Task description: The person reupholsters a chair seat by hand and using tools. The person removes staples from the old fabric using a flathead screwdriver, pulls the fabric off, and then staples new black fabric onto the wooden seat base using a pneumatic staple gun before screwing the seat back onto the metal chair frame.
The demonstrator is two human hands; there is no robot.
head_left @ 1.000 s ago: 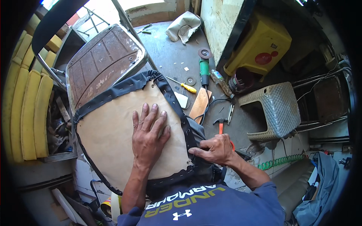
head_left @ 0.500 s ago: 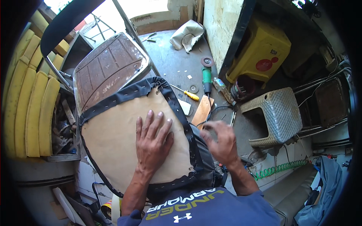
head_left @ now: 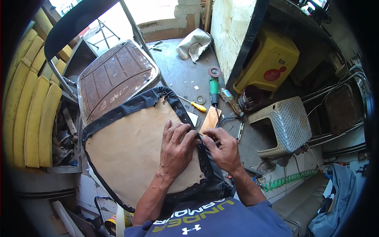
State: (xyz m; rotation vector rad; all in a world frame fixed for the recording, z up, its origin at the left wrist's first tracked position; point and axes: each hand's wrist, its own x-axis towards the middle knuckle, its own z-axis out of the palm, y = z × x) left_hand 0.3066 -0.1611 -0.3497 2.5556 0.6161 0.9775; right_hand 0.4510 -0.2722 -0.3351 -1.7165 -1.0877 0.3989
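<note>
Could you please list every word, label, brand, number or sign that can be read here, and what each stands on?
I can say where print stands, but won't copy the wording.
Blue shirt: large white and olive lettering, legible, with a white emblem.
Yellow plastic object: small dark lettering and pale characters on a red disc.
Bottle: label too small to read.
Yellow can: print too blurred to read.

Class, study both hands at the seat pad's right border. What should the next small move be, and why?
Probably the right hand should smooth the black cover inward, beside the left hand: both hands are together at that border, where the cover laps onto the tan board, and staple-like marks show elsewhere along it.
</note>
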